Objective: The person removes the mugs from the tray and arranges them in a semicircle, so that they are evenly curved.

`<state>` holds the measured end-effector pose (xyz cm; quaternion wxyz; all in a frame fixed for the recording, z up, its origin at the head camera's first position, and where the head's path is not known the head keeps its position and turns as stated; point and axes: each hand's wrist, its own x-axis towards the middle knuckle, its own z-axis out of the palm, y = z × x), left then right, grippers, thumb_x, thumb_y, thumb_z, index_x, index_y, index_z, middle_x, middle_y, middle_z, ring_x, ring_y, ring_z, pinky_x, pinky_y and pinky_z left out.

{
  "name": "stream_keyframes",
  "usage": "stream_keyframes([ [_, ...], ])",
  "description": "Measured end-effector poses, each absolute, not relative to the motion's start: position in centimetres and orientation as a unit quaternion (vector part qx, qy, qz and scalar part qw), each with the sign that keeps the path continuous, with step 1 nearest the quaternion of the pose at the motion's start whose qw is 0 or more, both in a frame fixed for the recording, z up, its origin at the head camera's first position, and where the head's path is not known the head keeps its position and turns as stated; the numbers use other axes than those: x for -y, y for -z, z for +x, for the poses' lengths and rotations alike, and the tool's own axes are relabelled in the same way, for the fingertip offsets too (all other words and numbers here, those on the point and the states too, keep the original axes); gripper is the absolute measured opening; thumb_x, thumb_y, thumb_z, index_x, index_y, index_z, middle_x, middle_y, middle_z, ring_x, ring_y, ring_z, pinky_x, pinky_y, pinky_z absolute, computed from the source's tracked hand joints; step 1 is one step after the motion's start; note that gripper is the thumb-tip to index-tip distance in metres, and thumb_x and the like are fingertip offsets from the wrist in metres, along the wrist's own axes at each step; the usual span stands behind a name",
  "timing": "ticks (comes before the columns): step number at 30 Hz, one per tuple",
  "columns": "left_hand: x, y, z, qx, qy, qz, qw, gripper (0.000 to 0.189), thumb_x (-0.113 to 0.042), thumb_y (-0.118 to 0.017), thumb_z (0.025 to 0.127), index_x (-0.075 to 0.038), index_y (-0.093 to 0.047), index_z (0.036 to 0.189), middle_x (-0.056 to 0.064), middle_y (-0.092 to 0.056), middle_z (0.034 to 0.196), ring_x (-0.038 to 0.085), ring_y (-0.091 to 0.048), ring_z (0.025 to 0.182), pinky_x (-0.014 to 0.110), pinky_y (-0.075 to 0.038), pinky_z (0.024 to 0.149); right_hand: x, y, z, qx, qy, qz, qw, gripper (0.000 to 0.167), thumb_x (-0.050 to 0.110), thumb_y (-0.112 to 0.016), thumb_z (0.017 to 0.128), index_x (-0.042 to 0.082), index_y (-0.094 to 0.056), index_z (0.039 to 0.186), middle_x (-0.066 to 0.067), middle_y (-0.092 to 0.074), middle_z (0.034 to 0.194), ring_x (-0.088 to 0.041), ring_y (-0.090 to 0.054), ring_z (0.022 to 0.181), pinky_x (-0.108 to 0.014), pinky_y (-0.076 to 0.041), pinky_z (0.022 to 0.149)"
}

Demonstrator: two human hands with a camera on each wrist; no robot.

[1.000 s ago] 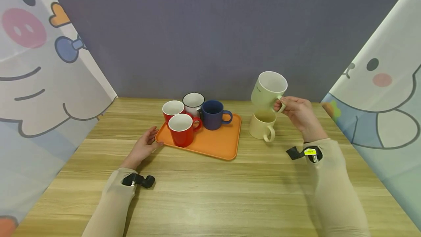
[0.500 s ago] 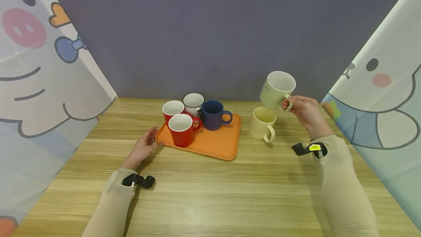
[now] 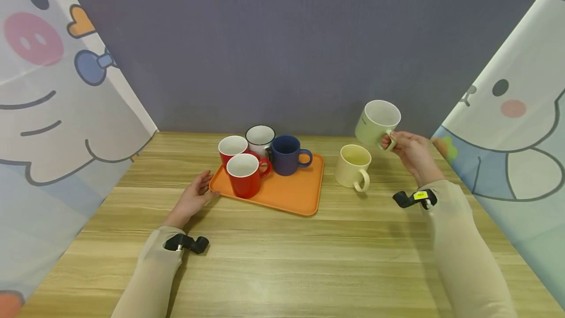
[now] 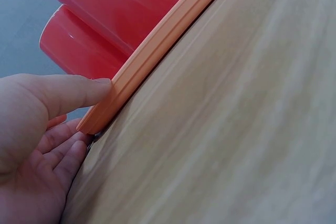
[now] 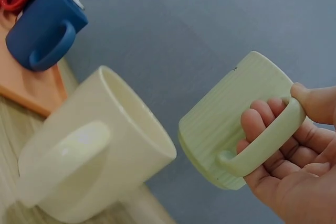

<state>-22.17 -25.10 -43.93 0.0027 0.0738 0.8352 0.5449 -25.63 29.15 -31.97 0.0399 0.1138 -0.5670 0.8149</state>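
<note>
Right of the orange tray [image 3: 292, 195]: pale green mug [image 5: 231, 111]
Ribbed, white inside; fingers [image 5: 253, 124] grip its handle [image 5: 273, 141] (right hand [image 3: 409, 151]) and the tray's edge [image 4: 140, 61] (left hand [image 3: 192, 197]).

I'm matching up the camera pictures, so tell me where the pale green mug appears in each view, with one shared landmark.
Head: right of centre, the pale green mug, its handle in the right hand.
Left wrist: not in it.
Right wrist: the pale green mug, right of centre.
Shared landmark: the orange tray, in all three views.
</note>
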Motion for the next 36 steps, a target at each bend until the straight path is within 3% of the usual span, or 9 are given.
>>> stream_keyframes([
  [9, 25.2, 44.0, -22.1, -0.834, -0.547, 0.074, 0.0, 0.076, 0.001, -0.067, 0.092, 0.015, -0.02, 0.15, 0.039, -0.035, 0.147, 0.05, -0.035, 0.137, 0.055, -0.026, 0.116, -29.9, 33.6, -26.0, 0.604, -0.789, 0.114, 0.017, 0.033, -0.001, -0.047, 0.103, 0.003, -0.072, 0.083, -0.003, -0.071, 0.081, -0.012, -0.068, 0.075, -0.02, -0.054, 0.077],
  [36, 25.2, 44.1, -22.3, -0.833, -0.548, 0.075, -0.001, 0.078, 0.001, -0.068, 0.091, 0.015, -0.02, 0.151, 0.038, -0.035, 0.147, 0.049, -0.035, 0.137, 0.056, -0.027, 0.116, -30.7, 38.5, -26.8, 0.599, -0.796, 0.078, -0.032, 0.039, -0.005, -0.041, 0.104, 0.003, -0.072, 0.081, -0.004, -0.071, 0.077, -0.012, -0.068, 0.072, -0.021, -0.055, 0.072],
])
